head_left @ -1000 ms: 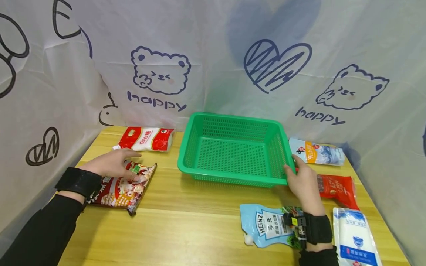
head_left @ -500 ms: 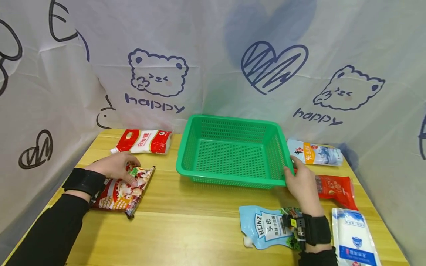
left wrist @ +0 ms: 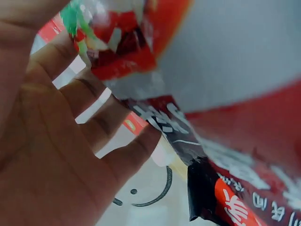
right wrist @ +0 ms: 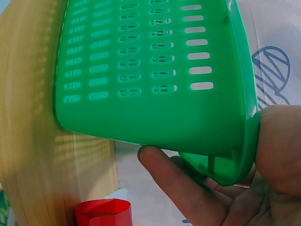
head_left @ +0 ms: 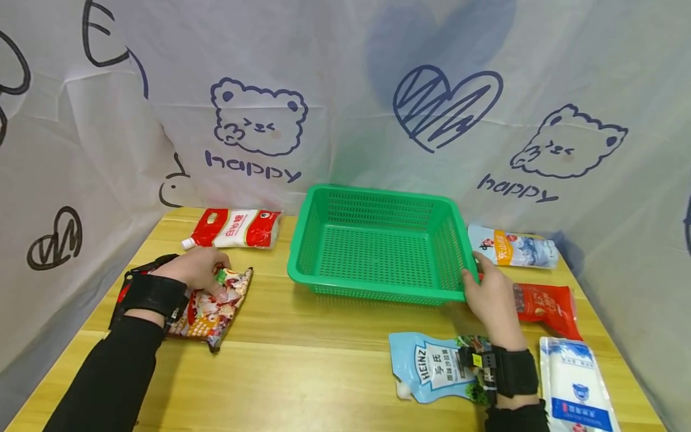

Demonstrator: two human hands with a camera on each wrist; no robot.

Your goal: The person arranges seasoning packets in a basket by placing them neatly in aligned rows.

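I am seeing the left hand (head_left: 198, 270) pinching the red printed bag (head_left: 207, 315), which is lying beneath it; the right hand (head_left: 490, 294) is gripping the green basket (head_left: 378, 293) just leftward.

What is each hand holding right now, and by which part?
The left hand grips the dark-red food packet by its far edge; the right hand grips the green plastic basket by the rim at its right end.

Behind the table (head_left: 302, 384), a pale sheet (head_left: 356, 150) is hanging, showing blue bears (head_left: 259, 117) and a heart (head_left: 448, 108). More sheeting (head_left: 108, 162) is flanking the table left and right. Light is glinting off the table.
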